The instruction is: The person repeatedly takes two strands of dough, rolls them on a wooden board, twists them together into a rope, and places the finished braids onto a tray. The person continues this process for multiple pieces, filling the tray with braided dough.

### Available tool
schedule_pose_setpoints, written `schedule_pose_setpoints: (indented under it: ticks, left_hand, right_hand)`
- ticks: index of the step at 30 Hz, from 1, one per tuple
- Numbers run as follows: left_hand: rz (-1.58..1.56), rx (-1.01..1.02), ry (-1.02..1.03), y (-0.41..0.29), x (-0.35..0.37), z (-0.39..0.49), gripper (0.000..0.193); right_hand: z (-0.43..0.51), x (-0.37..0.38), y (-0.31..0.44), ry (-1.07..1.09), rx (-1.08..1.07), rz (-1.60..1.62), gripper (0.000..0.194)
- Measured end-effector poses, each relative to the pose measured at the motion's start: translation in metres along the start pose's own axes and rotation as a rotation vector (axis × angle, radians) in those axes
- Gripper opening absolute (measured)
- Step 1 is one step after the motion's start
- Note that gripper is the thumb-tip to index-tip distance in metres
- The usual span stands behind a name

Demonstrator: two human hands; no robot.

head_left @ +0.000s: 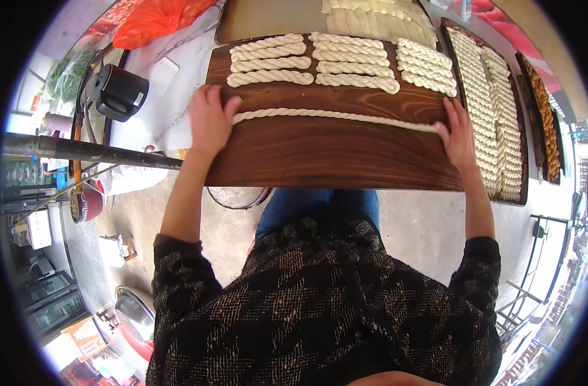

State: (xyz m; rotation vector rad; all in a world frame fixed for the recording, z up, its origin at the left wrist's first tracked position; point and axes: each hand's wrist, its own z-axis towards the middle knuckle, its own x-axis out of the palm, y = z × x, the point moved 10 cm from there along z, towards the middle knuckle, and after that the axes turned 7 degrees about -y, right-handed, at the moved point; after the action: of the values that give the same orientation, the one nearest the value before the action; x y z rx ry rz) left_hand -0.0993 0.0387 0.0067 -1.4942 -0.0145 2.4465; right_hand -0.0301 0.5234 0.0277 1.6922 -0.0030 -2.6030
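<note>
A long twisted rope of dough [335, 115] stretches across the dark wooden board [323, 154]. My left hand [211, 118] lies at its left end, the palm down and the thumb by the dough. At the right end rests my right hand [455, 130], with its thumb touching the tip and its fingers spread. Whether either palm presses on dough underneath is hidden. Beyond the rope lie three groups of short braided dough sticks, at the left [270, 62], in the middle [354, 67] and at the right [426, 67].
A tray [524, 159] full of braided dough stands right of the board. Behind it, another tray [274, 21] holds flat dough strips [381, 24] under plastic. A black jug [121, 92] and a red plastic bag [161, 21] are at the left, with a dark pole [91, 150] nearer.
</note>
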Motion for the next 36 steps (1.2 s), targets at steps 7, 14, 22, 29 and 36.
schedule_pose_setpoints:
  ticks: [7,14,22,29,36]
  left_hand:
    - [-0.267,0.446,0.239,-0.064,-0.028,-0.089,0.048]
    - [-0.066,0.413,-0.122,0.002,-0.017,-0.002,0.036]
    - [-0.011,-0.063,0.043,0.032,0.006,-0.014,0.039]
    - [-0.287,0.424,0.200,-0.040,-0.038,-0.089,0.053]
    - [-0.081,0.392,-0.008,0.002,-0.009,-0.011,0.058]
  right_hand:
    - [-0.038,0.009,-0.041,-0.139,-0.136,0.345,0.012]
    - [-0.072,-0.031,0.011,-0.120,-0.111,0.210,0.020]
    - [-0.019,0.000,0.011,0.026,-0.022,0.045,0.050]
    - [-0.046,0.019,-0.007,-0.027,-0.141,0.418,0.023]
    - [-0.038,-0.024,0.015,0.198,-0.078,0.485,0.031]
